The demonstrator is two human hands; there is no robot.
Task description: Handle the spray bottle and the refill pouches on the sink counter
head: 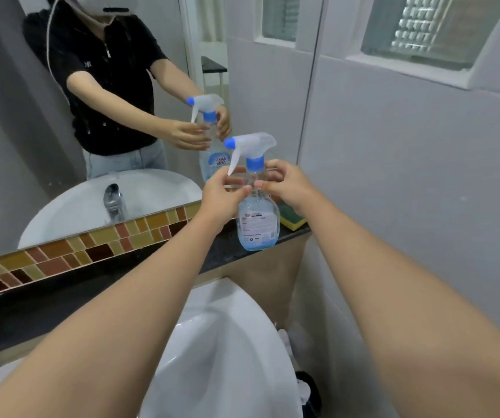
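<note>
Spray bottle [257, 218] is held upright on the counter ledge [221, 251]. Its neck is gripped by left hand [223, 193] and right hand [287, 184], both arms outstretched.

Bathroom: washbasin [212, 342], mirror [31, 146], tiled walls [408, 176].

My clear spray bottle [257, 218], blue collar, white trigger, upright on the dark counter [221, 251], little blue liquid inside.
</note>
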